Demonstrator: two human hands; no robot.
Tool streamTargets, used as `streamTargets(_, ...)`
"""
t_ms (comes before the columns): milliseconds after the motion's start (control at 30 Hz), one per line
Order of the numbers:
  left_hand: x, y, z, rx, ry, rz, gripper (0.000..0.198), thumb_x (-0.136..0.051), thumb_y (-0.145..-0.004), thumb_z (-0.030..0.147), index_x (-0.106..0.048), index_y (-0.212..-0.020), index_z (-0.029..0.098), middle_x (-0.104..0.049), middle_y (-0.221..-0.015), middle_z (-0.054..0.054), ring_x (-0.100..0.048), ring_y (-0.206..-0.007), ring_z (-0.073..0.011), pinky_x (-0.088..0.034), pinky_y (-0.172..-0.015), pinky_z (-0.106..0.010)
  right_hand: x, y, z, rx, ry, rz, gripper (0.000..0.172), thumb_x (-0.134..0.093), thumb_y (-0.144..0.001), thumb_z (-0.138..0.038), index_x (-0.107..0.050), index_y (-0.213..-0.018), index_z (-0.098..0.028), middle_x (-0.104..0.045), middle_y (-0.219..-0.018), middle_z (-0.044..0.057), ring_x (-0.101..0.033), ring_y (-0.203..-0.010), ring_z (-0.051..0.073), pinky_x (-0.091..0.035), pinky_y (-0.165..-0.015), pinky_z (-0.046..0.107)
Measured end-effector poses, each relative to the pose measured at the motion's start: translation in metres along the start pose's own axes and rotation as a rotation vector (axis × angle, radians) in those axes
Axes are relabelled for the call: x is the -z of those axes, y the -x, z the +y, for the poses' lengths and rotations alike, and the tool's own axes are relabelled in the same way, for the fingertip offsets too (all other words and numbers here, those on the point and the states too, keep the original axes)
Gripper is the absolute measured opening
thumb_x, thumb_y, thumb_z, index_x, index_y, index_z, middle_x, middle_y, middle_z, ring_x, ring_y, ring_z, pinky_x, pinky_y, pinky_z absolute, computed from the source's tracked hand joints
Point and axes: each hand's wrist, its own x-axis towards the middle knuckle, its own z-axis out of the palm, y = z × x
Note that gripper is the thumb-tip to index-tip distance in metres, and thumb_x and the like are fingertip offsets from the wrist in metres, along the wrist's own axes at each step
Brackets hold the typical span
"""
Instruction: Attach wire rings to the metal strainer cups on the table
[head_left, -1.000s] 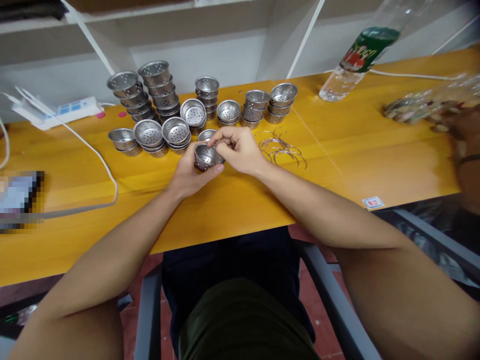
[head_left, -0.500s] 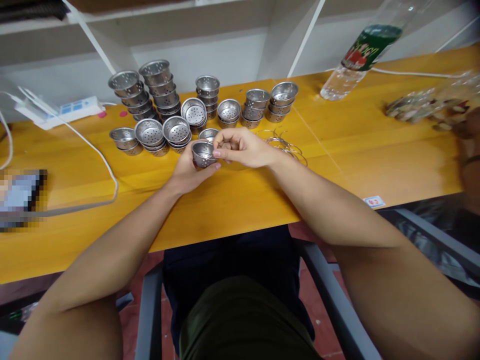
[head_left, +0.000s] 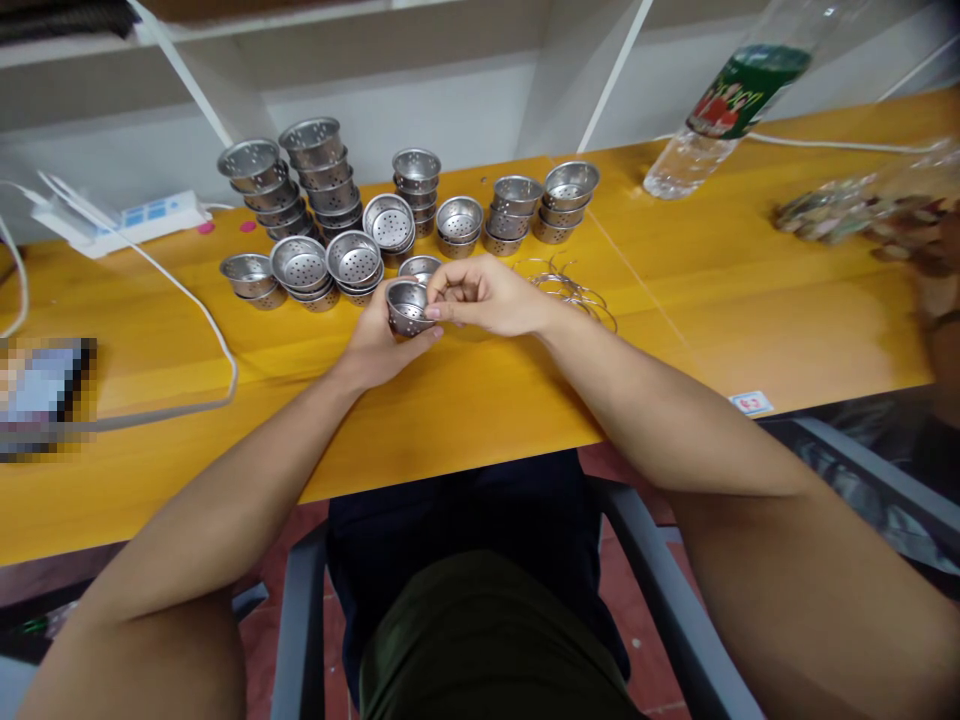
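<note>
A small perforated metal strainer cup [head_left: 409, 312] is held in my left hand [head_left: 379, 340], tilted with its mouth facing up and toward me. The thumb lies along its near side. My right hand [head_left: 484, 297] is closed in a pinch at the cup's right rim; whatever its fingertips grip is too small or hidden to make out. Thin wire loops [head_left: 574, 290] lie in a loose heap just right of that hand. Directly behind the held cup stands another strainer cup [head_left: 420, 268], partly covered by my hands.
Stacks of strainer cups [head_left: 313, 175] line the back of the yellow table [head_left: 465, 410]. A power strip [head_left: 161, 215] with white cables sits at left, near a blurred-out phone [head_left: 45, 385]. At right are a water bottle [head_left: 720, 120] and a clear plastic bag [head_left: 832, 205].
The view has shifted very slightly. Both hands keep nearly the same pose at the cup, with the fingertips of my right hand still at its rim.
</note>
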Motion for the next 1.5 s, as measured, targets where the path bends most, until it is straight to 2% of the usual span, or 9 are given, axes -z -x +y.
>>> streamTargets(200,-0.0032,-0.0011,-0.0002,0.001,0.042,0.007,0.095,-0.104,-0.096,0.092,-0.066,-0.155,0.028,-0.086,-0.146,-0.013,-0.089,-0.128,-0.0337,-0.079,-0.112,-0.052,0.001,0.0008,-0.0012,0.01,0.004,0.002,0.063,-0.112,-0.103,-0.072,-0.076,-0.108,-0.02,-0.062,-0.083,-0.007,-0.059,-0.079,0.013,-0.053,-0.077,0.028)
streamTargets(400,-0.0037,-0.0028,-0.0031,0.019,0.071,-0.002,0.095,-0.106,-0.093,0.091,-0.067,-0.154,0.029,-0.084,-0.144,-0.012,-0.088,-0.129,-0.0335,-0.077,-0.112,-0.052,0.0008,0.0013,-0.001,0.007,0.027,0.008,0.064,-0.108,-0.106,-0.075,-0.075,-0.108,-0.02,-0.063,-0.086,-0.007,-0.059,-0.081,0.013,-0.052,-0.079,0.028)
streamTargets(633,-0.0031,-0.0025,-0.0044,-0.005,0.106,-0.018,0.097,-0.102,-0.097,0.095,-0.065,-0.158,0.03,-0.084,-0.147,-0.013,-0.09,-0.131,-0.0344,-0.08,-0.112,-0.052,0.0022,0.0014,-0.0015,0.002,0.024,0.015,0.062,-0.105,-0.109,-0.076,-0.075,-0.109,-0.021,-0.063,-0.083,-0.007,-0.054,-0.072,0.012,-0.047,-0.07,0.027)
streamTargets(1067,-0.0024,-0.0027,-0.0061,0.005,0.09,-0.033,0.099,-0.104,-0.097,0.094,-0.064,-0.161,0.03,-0.085,-0.15,-0.014,-0.09,-0.135,-0.0366,-0.08,-0.119,-0.056,-0.0008,0.0011,-0.0067,-0.015,0.038,0.03,0.072,-0.113,-0.097,-0.081,-0.077,-0.108,-0.021,-0.063,-0.081,-0.007,-0.056,-0.076,0.013,-0.049,-0.071,0.027)
streamTargets(1333,-0.0019,-0.0012,-0.0038,-0.014,0.062,-0.023,0.098,-0.103,-0.098,0.094,-0.066,-0.162,0.029,-0.083,-0.151,-0.015,-0.089,-0.136,-0.0378,-0.079,-0.12,-0.057,-0.0026,0.0016,-0.0033,-0.004,0.009,0.026,0.065,-0.114,-0.099,-0.072,-0.078,-0.107,-0.019,-0.069,-0.088,-0.004,-0.06,-0.079,0.013,-0.053,-0.076,0.028)
streamTargets(1500,-0.0043,-0.0011,-0.0036,-0.004,0.063,-0.034,0.101,-0.105,-0.097,0.093,-0.063,-0.164,0.031,-0.081,-0.159,-0.015,-0.086,-0.148,-0.0386,-0.076,-0.128,-0.056,-0.0005,0.0027,-0.0051,0.011,0.025,0.028,0.065,-0.112,-0.1,-0.076,-0.077,-0.11,-0.021,-0.074,-0.094,-0.001,-0.061,-0.082,0.014,-0.054,-0.075,0.028)
